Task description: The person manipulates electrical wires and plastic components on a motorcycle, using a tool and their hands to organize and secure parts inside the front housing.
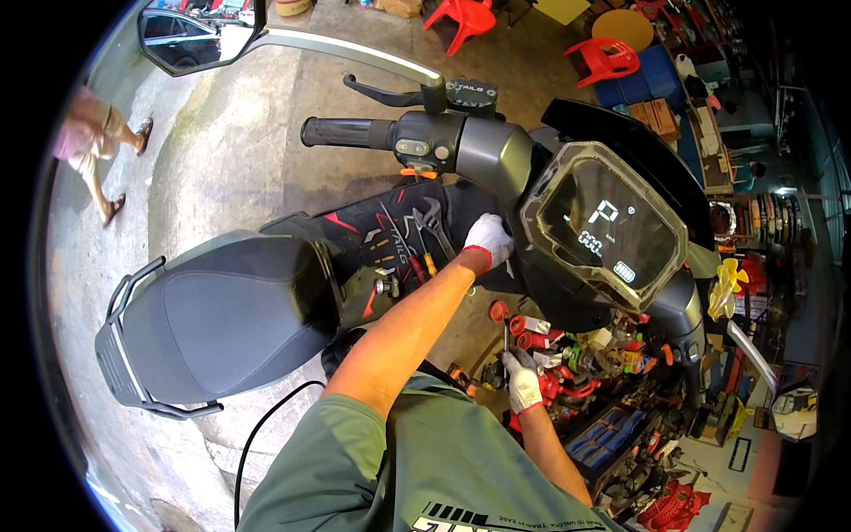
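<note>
A dark grey electric scooter stands in front of me, its long seat (230, 315) to the left and its lit display (612, 226) to the right. My left hand (490, 239), in a white glove with a red cuff, is closed against the inner front panel below the handlebar; its fingertips are hidden. My right hand (523, 381), also gloved, is lower, closed around a slim dark rod-like tool (506, 335) pointing up. On the black footboard mat (377, 232) lie grey metal pliers or a wrench (432, 226) and screwdrivers with a red handle (417, 269) and a yellow handle (431, 264).
The left handlebar grip (346, 132) and a mirror (199, 35) reach out above. Crowded tools and parts (576, 372) fill the lower right. A black cable (253, 434) runs beside me. Red chairs (603, 60) stand at the back; a person (93, 142) is at far left.
</note>
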`<state>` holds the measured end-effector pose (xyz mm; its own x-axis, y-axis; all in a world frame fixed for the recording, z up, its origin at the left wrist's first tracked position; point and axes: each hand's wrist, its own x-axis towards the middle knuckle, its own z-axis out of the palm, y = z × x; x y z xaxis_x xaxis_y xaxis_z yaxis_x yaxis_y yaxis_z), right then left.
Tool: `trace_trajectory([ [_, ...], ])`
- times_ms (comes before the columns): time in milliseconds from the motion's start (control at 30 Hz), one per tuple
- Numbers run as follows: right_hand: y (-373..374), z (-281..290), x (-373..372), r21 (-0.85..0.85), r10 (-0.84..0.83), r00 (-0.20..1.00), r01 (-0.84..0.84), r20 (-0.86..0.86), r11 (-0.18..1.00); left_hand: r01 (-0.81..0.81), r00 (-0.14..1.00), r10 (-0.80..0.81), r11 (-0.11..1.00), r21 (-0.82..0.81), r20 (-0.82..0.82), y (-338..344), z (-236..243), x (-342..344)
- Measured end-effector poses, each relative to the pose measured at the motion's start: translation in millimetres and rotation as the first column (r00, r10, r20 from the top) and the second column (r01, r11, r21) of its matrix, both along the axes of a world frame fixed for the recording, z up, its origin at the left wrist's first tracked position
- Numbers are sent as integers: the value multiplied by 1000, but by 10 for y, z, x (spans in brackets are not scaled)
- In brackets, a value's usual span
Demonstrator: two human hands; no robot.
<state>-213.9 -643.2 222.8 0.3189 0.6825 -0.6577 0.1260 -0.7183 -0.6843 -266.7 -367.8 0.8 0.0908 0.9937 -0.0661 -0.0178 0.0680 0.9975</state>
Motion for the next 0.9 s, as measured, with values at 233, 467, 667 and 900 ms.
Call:
trace_trajectory([
  [233, -69, -52, 47, 0, 2, 1000, -2, 14, 1000, 145, 952, -138, 989, 8, -273, -139, 493, -409],
  [467, -114, -14, 47, -22, 10, 1000, -9, 10, 1000, 86, 968, -69, 995, 58, -240, -164, 413, -332],
  [667, -112, 7, 11, -2, -24, 1000, 24, 15, 1000, -11, 999, 9, 998, 66, 42, 22, -32, -62],
  [900, -142, -12, 32, -8, 47, 997, -47, 57, 999, 40, 952, 8, 988, 150, -306, -116, 279, -270],
])
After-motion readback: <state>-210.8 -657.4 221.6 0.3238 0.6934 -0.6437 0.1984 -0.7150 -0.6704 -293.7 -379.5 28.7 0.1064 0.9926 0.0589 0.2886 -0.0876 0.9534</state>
